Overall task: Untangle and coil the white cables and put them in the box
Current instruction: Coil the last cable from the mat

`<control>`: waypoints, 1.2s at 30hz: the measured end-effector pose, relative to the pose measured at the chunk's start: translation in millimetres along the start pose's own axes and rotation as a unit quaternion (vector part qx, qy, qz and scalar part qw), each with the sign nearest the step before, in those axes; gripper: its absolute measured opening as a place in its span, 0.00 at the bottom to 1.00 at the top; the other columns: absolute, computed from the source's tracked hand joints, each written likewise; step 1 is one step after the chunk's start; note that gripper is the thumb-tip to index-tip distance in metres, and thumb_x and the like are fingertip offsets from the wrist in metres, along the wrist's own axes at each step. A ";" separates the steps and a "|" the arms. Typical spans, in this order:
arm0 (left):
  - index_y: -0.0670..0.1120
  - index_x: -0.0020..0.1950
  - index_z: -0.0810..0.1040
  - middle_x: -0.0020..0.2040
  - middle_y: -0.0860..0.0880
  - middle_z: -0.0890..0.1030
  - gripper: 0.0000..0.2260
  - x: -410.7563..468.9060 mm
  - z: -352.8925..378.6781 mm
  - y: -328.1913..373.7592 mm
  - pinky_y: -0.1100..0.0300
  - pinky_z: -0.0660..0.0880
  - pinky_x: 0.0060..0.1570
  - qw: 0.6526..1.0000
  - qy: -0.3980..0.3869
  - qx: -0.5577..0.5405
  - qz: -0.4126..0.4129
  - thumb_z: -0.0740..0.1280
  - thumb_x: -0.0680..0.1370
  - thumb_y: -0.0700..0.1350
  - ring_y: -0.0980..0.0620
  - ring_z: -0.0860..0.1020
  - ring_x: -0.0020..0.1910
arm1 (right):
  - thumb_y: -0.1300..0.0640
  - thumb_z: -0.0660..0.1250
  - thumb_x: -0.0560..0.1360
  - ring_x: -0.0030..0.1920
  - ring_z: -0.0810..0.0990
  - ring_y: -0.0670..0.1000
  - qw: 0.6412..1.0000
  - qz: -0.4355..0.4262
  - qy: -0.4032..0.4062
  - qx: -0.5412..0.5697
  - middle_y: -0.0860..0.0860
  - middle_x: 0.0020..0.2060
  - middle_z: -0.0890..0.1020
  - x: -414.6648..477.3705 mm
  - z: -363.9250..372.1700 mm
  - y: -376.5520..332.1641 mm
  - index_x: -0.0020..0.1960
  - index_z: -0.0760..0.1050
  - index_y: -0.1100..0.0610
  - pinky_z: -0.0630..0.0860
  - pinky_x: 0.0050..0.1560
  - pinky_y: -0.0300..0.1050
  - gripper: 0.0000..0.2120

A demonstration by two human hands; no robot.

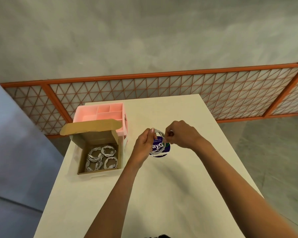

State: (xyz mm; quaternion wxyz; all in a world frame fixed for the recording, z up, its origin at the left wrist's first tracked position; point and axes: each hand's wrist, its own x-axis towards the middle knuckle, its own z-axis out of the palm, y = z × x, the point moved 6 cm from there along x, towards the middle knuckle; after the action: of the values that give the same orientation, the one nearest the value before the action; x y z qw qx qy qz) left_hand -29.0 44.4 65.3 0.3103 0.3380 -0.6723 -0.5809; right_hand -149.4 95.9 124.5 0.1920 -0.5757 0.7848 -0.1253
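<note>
Holding a white cable [156, 153] wound into a loop between both hands, I have it raised over the worktop [162, 194], above a round purple sticker [166, 147]. My left hand [143, 145] grips the left side of the loop, fingers curled round it and the thumb pointing up along its top. My right hand [180, 134] bends down at the wrist and its fingertips pinch the cable at the right side of the loop; whether that is the loose end I cannot tell. Both forearms stretch away from me, the left slanting in from the lower left and the right from the lower right, so that the hands nearly meet at the loop.

Left of my hands stands the open cardboard box [100, 170], its flap raised at the back, with several coiled cables [101, 157] lying on its floor. Behind the box sits a pink tray [100, 115] with compartments.
</note>
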 end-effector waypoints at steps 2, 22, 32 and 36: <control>0.47 0.40 0.70 0.29 0.58 0.72 0.15 2.0 2.0 1.6 0.67 0.66 0.32 0.999 0.009 0.040 0.021 0.53 0.83 0.50 0.61 0.69 0.29 | 0.53 0.70 0.72 0.45 0.80 0.55 1.000 -0.024 0.009 -0.012 0.53 0.42 0.82 -3.3 3.6 -8.2 0.44 0.81 0.56 0.76 0.41 0.48 0.06; 0.46 0.50 0.78 0.38 0.52 0.77 0.03 -10.7 5.7 6.3 0.67 0.63 0.25 0.998 -0.045 -0.050 -0.014 0.67 0.78 0.44 0.54 0.69 0.31 | 0.51 0.71 0.73 0.29 0.71 0.38 0.948 -0.021 -0.077 0.307 0.45 0.31 0.80 -7.9 -15.7 32.5 0.43 0.83 0.56 0.63 0.37 0.39 0.08; 0.37 0.56 0.73 0.26 0.58 0.74 0.07 -12.6 -6.0 2.0 0.71 0.66 0.21 0.980 0.048 -0.185 -0.050 0.62 0.80 0.40 0.62 0.72 0.22 | 0.40 0.54 0.77 0.38 0.65 0.46 0.802 0.014 0.037 0.596 0.50 0.42 0.70 8.2 0.7 69.1 0.57 0.76 0.56 0.67 0.42 0.40 0.23; 0.36 0.57 0.73 0.25 0.58 0.73 0.09 -10.7 -7.6 -0.7 0.71 0.66 0.21 0.977 0.059 -0.197 -0.061 0.62 0.81 0.41 0.62 0.72 0.22 | 0.60 0.57 0.82 0.42 0.73 0.44 0.839 -0.013 0.080 0.537 0.47 0.40 0.76 6.4 22.1 72.9 0.55 0.79 0.60 0.75 0.49 0.36 0.12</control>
State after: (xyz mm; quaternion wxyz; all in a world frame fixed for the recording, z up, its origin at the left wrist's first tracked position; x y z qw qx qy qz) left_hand -16.7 48.7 65.3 0.3742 0.3443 -0.5035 -0.6985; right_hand -203.6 112.7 73.2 0.4065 -0.3807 0.5991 -0.5752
